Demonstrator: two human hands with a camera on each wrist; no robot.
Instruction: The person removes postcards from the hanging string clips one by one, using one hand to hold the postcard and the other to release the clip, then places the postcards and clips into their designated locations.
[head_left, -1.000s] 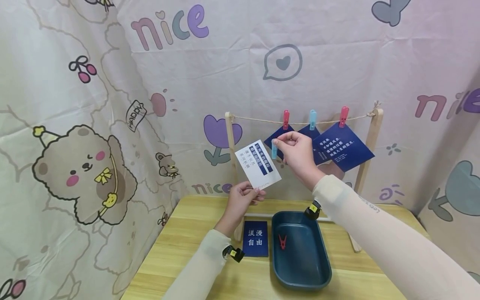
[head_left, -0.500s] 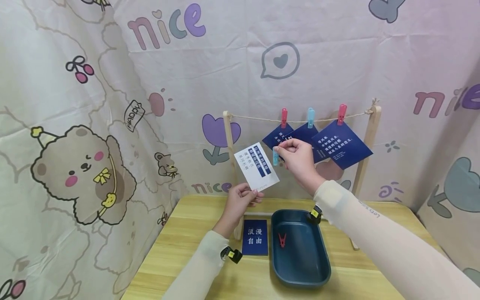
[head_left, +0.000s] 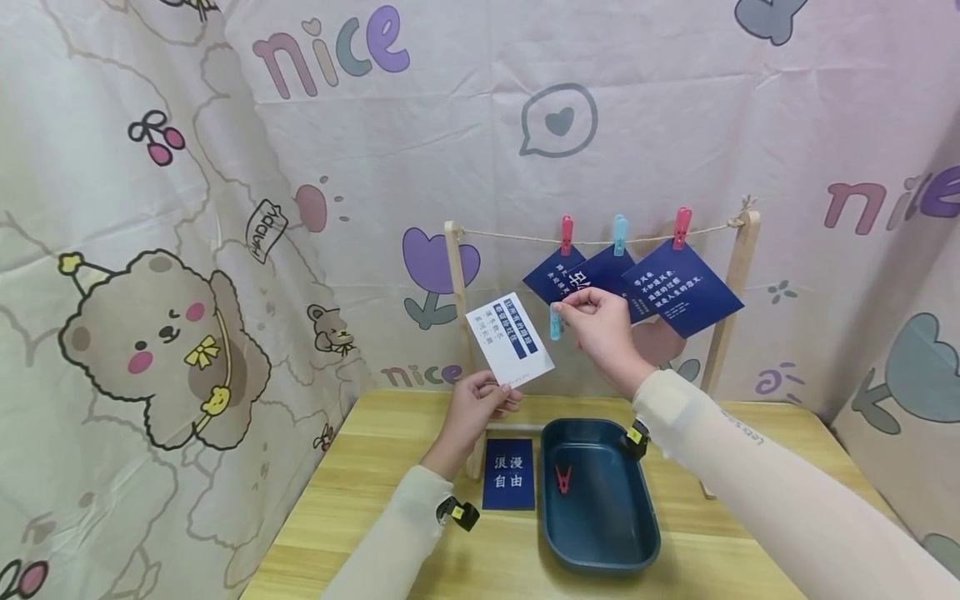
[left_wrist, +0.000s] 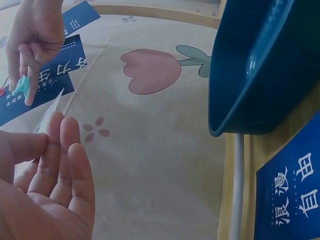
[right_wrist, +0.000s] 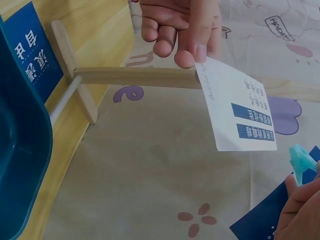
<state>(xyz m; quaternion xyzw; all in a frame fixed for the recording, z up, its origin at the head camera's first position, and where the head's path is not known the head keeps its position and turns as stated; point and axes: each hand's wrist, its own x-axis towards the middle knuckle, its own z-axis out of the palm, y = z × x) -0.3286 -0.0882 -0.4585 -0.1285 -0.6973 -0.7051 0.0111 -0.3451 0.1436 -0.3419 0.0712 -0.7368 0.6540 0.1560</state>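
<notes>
In the head view the left hand (head_left: pixel 480 408) pinches the lower corner of a white card (head_left: pixel 504 354) with blue bands of print, held tilted in front of the left post. The right hand (head_left: pixel 603 329) pinches a light blue clothespin (head_left: pixel 555 322) between thumb and fingers, just right of the card and apart from it. The right wrist view shows that clothespin (right_wrist: pixel 301 162) and the card (right_wrist: pixel 235 107) with a gap between them. Behind the right hand, several blue cards, among them the rightmost blue card (head_left: pixel 686 287), hang by pegs from a string (head_left: pixel 517 240).
A wooden frame's right post (head_left: pixel 738 283) and left post (head_left: pixel 455 275) carry the string. On the wooden table (head_left: pixel 360 492) stands a dark teal tray (head_left: pixel 600 533) with a red clothespin (head_left: pixel 563 479) in it. A blue card (head_left: pixel 508 475) lies left of the tray.
Both hands have come down slightly, the right one with the light blue clothespin and the left one with the white card. The card and clothespin remain apart.
</notes>
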